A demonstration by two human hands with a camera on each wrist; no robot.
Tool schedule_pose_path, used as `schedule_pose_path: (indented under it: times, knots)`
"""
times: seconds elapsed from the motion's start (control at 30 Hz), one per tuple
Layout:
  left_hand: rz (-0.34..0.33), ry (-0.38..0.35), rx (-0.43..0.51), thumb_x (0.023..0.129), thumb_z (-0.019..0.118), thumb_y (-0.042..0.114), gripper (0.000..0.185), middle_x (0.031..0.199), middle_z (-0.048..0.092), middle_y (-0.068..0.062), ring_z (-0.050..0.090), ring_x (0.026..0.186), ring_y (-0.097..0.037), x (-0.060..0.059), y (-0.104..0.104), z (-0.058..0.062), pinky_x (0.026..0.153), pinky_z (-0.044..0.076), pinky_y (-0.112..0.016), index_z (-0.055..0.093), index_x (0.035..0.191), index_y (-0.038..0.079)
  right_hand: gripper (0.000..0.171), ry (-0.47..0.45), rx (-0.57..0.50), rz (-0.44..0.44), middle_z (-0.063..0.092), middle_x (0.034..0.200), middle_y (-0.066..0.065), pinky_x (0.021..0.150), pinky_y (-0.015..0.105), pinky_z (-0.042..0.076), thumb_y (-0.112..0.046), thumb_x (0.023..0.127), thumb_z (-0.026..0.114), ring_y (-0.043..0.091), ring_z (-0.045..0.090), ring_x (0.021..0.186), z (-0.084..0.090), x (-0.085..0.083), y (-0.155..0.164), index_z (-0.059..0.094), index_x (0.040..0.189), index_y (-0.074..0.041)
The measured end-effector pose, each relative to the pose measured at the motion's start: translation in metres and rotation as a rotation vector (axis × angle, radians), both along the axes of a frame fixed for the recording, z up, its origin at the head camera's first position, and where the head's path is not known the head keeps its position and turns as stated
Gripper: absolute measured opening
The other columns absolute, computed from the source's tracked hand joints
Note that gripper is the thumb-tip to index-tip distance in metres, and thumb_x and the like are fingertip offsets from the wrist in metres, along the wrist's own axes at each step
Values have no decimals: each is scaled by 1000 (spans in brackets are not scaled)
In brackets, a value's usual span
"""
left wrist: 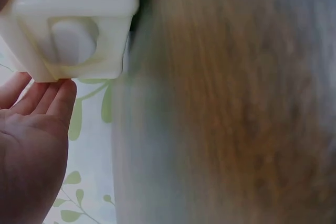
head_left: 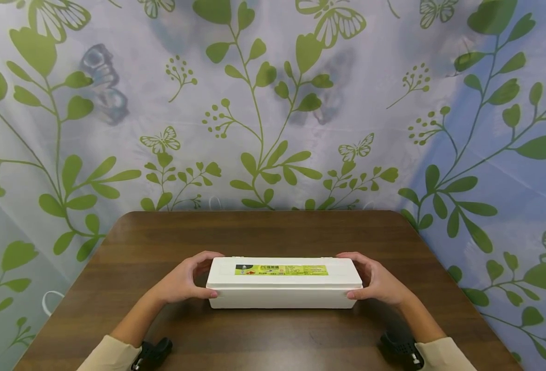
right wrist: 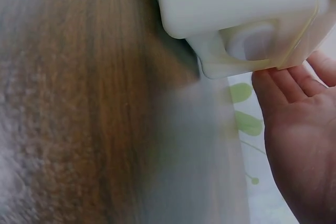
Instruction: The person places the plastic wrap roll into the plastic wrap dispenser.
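A long white plastic box (head_left: 284, 289) with a yellow-green label (head_left: 280, 269) on its lid lies lengthwise on the brown wooden table (head_left: 254, 232), near the front middle. My left hand (head_left: 199, 276) grips its left end, thumb on the near side and fingers curled over the far top edge. My right hand (head_left: 364, 277) grips the right end the same way. The left wrist view shows the box's end face (left wrist: 73, 24) with a round recess, above my left palm (left wrist: 31, 145). In the right wrist view the other end (right wrist: 236, 14) sits against my right hand's fingers (right wrist: 294, 93).
A curtain (head_left: 273, 103) printed with green leaves and butterflies hangs behind and around the table. The table's far edge (head_left: 254, 212) lies well beyond the box. Black wrist-worn cameras (head_left: 154, 353) (head_left: 400, 348) sit by the cream sleeves at the near edge.
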State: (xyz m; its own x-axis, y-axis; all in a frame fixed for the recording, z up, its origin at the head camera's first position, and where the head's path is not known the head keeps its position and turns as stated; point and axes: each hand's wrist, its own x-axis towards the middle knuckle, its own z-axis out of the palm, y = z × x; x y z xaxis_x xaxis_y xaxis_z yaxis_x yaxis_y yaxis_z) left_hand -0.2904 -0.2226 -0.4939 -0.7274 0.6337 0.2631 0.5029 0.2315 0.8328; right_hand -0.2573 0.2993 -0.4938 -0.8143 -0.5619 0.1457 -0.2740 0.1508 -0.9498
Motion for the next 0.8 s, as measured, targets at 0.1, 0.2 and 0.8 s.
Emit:
schedule_pose_path:
  times: [0.1, 0.2, 0.8]
  knots:
    - [4, 8, 2, 79, 90, 20, 75, 140, 58, -7, 57, 130, -17, 1, 0, 0, 110, 41, -16, 51, 143, 14, 81, 19, 5, -5, 55, 139, 18, 85, 40, 61, 3, 82, 78, 21, 65, 112, -2, 0, 0, 37, 151, -1]
    - [6, 12, 7, 79, 90, 20, 76, 141, 57, -6, 56, 131, -17, 2, 0, -1, 110, 39, -14, 51, 144, 13, 82, 30, 6, -14, 55, 139, 17, 85, 41, 61, 3, 81, 79, 20, 65, 113, -4, -1, 1, 36, 152, 0]
    - [-42, 32, -12, 74, 94, 19, 91, 145, 50, -4, 48, 137, -9, 3, -1, -9, 115, 33, -13, 41, 148, 15, 97, 141, 84, -83, 50, 140, 16, 86, 34, 60, 0, 75, 87, 15, 60, 115, -14, 4, 1, 31, 154, 1]
